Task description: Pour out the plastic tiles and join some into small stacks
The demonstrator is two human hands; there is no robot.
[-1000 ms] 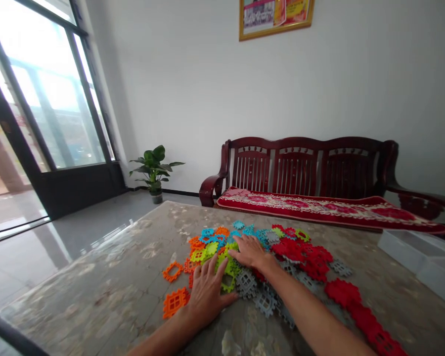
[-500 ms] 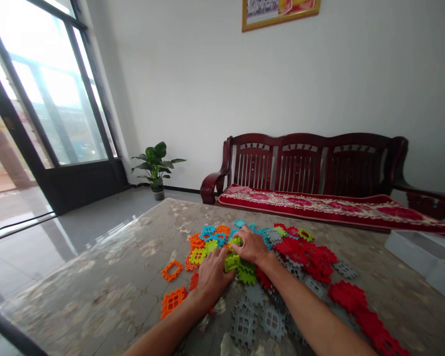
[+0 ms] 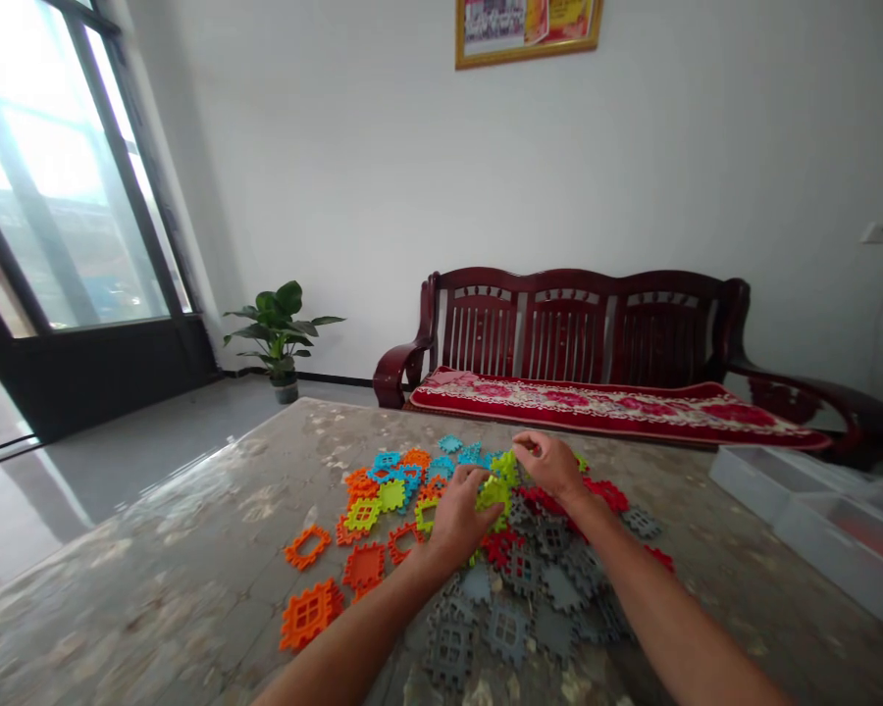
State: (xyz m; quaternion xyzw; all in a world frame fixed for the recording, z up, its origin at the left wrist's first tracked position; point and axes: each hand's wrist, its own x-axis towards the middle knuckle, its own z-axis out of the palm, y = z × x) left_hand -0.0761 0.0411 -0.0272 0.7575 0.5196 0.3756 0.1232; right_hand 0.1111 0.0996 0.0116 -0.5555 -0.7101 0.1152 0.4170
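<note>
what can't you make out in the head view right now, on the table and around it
All in the head view:
Left hand: its own back hides whether it grips the green pieces.
Right hand: too small and blurred to tell if the fingertips hold anything.
Red pieces: partly hidden by the right forearm.
Framed picture: top cut off by the upper edge.
</note>
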